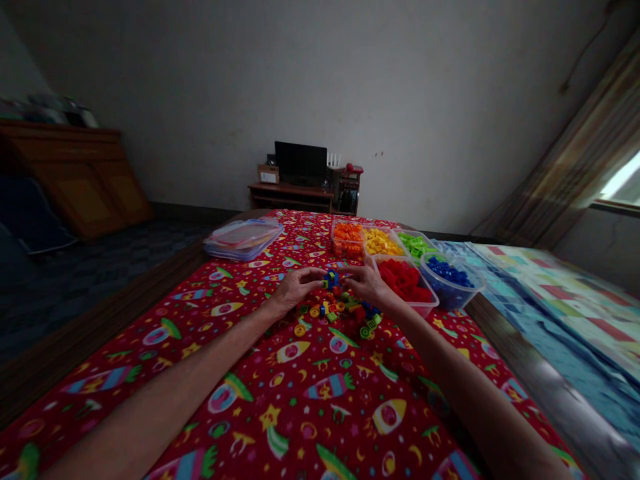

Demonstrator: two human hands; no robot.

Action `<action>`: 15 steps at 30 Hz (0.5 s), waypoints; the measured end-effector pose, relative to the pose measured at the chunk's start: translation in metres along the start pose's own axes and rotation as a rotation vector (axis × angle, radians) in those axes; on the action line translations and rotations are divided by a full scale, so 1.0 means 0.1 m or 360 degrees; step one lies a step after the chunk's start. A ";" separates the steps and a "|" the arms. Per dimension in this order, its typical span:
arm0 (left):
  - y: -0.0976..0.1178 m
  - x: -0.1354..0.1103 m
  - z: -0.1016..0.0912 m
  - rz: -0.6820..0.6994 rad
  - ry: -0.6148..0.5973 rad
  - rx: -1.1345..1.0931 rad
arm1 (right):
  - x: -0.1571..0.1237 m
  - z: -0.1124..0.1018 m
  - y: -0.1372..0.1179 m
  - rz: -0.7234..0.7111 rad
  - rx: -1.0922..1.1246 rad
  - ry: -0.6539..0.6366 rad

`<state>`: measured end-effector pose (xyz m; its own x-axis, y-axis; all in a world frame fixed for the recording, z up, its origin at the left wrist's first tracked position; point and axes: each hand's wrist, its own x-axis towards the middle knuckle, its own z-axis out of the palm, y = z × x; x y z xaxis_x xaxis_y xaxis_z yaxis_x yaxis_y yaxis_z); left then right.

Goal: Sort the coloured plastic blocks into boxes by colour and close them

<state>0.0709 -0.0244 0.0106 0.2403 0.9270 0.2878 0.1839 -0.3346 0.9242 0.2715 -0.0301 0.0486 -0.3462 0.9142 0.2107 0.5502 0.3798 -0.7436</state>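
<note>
Above the middle of the table, a small cluster of blue toy building blocks (331, 279) with a bit of green sits between my two hands. My left hand (296, 288) pinches it from the left with thumb and fingertips. From the other side, the curled fingers of my right hand (369, 284) close on its right edge; their tips are small and partly hidden. Loose mixed blocks (330, 309) in yellow, red, green and blue lie just below the hands. Among them are a yellow wheel-like piece (299, 330) and a green one (365, 331).
Clear tubs hold sorted blocks: orange (348, 248), yellow (382, 242), green (416, 245), red (404, 279) and blue (449, 273). The red tub stands close beside my right forearm. Stacked plastic lids (243, 238) lie at the back left on the red patterned tablecloth (300, 413).
</note>
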 end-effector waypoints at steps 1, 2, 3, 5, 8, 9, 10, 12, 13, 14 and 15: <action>0.02 0.00 0.01 0.0004 0.0026 0.0007 | 0.00 0.01 0.00 -0.0034 -0.0004 0.0005; 0.04 0.01 0.03 0.0007 0.0056 0.0002 | -0.01 0.01 0.00 -0.0057 0.0010 -0.0005; 0.06 0.01 0.05 0.0004 0.0087 -0.0017 | -0.01 0.02 -0.01 -0.0073 0.0046 -0.0036; 0.11 -0.01 0.11 -0.0016 0.0136 -0.0085 | -0.02 0.04 -0.03 -0.0088 0.0142 -0.0141; 0.18 -0.05 0.21 -0.0072 0.0135 -0.0223 | -0.04 0.07 -0.09 -0.0183 0.0094 -0.0170; 0.20 -0.07 0.23 -0.0095 0.0120 -0.0255 | -0.05 0.07 -0.11 -0.0241 0.0009 -0.0124; 0.21 -0.08 0.24 -0.0113 0.0111 -0.0273 | -0.06 0.07 -0.13 -0.0297 -0.0088 -0.0068; 0.20 -0.09 0.23 -0.0116 0.0127 -0.0245 | -0.08 0.03 -0.15 -0.0365 -0.0247 0.0019; 0.18 -0.08 0.21 -0.0096 0.0143 -0.0188 | -0.08 0.00 -0.14 -0.0372 -0.0290 0.0043; 0.14 -0.07 0.17 -0.0063 0.0166 -0.0108 | -0.08 -0.04 -0.13 -0.0369 -0.0308 0.0063; 0.09 -0.05 0.13 -0.0024 0.0190 -0.0018 | -0.07 -0.10 -0.11 -0.0355 -0.0304 0.0091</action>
<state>0.0834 -0.0340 0.0142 0.1224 0.9457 0.3011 0.1758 -0.3192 0.9312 0.2754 -0.0390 0.0616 -0.4345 0.8094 0.3950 0.6001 0.5872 -0.5432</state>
